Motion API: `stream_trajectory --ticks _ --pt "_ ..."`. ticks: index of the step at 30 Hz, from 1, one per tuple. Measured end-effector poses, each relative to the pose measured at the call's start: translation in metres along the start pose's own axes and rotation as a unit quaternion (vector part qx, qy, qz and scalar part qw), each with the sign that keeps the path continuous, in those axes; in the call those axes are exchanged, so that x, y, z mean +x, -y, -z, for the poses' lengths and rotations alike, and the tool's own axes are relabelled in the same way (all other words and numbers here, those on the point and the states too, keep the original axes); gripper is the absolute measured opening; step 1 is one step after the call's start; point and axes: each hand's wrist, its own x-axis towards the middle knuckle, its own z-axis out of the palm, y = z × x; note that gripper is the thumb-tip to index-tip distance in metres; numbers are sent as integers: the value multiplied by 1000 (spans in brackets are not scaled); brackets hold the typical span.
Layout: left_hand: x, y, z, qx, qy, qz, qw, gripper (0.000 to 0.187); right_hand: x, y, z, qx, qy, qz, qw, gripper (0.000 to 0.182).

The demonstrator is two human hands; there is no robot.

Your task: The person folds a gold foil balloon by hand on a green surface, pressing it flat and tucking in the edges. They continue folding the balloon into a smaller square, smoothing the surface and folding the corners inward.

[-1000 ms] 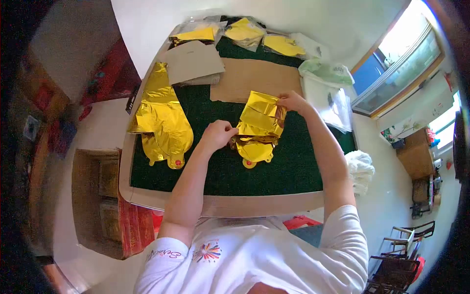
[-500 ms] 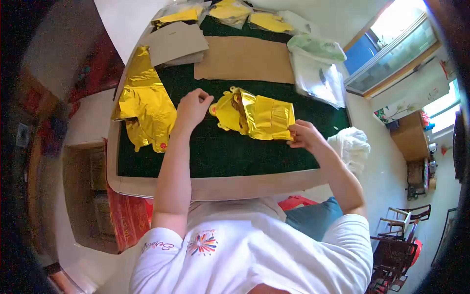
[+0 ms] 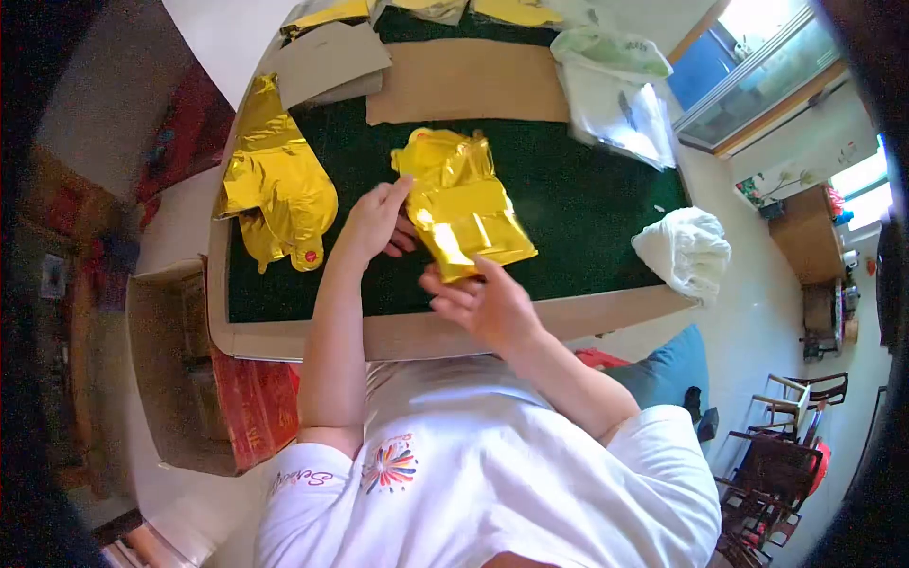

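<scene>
A folded gold foil balloon point(image 3: 461, 201) is held at a slant above the dark green table top. My right hand point(image 3: 488, 305) grips its near end, thumb on top and fingers underneath. At its left edge my left hand point(image 3: 377, 222) is closed, thumb against the foil and the other fingers partly hidden below. Left of my left forearm lies a second, larger heap of gold foil balloons point(image 3: 284, 189), with a small red spot at its near end.
A brown cardboard sheet point(image 3: 469, 80) lies across the far part of the table, with grey-white cards point(image 3: 333, 64) to its left. Clear plastic bags point(image 3: 615, 99) sit at the far right. A white bundled cloth point(image 3: 684, 251) rests on the right edge. An open cardboard box point(image 3: 180, 364) stands at left.
The balloon has turned, its near end swinging left and toward me. My right hand moved left with it, and my left hand came onto its left edge. The view shifted slightly.
</scene>
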Motion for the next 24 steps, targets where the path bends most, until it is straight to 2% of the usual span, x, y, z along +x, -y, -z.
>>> stream_trajectory --ticks 1,2,3,4,6,8,10,12,14,16,18,20,22,23,24 --pt "2 5 0 24 -62 -43 997 54 -5 -7 -1 7 -3 -4 1000 37" --pt "4 9 1 49 -122 -87 988 55 -12 -14 -2 -28 39 -66 997 36" --pt "3 12 3 53 -120 -82 988 55 -18 -19 -5 -64 81 -127 987 35" --pt "3 15 8 99 -139 -101 980 50 -24 -17 -6 -59 80 -129 987 35" --pt "0 18 15 187 -176 -140 956 46 -38 -1 -4 -215 74 -81 970 43" --pt "-2 21 15 187 -151 -123 963 50 -46 19 -3 -239 48 -91 965 39" --pt "5 32 10 150 -144 -163 964 54 -48 42 0 -444 116 -112 881 30" --pt "14 33 1 149 -150 -156 965 60 -34 65 4 -517 52 64 852 21" --pt "18 28 -10 150 -167 -179 958 65 8 96 30 -578 -21 281 766 17" --pt "23 27 -24 151 -185 -185 953 67 36 125 31 -618 -104 331 706 15" --pt "24 22 -37 157 -213 -225 938 66 53 134 25 -630 -129 340 686 16" --pt "23 17 -43 141 -204 -214 945 63 61 137 23 -642 -155 348 665 17" --pt "16 8 -48 239 -263 -269 895 62 66 144 24 -702 -159 406 562 19" --pt "10 5 -51 347 -340 -331 809 52 67 145 27 -702 -159 408 562 19" --pt "11 3 -54 347 -340 -333 808 52 66 143 31 -728 -132 459 492 19"
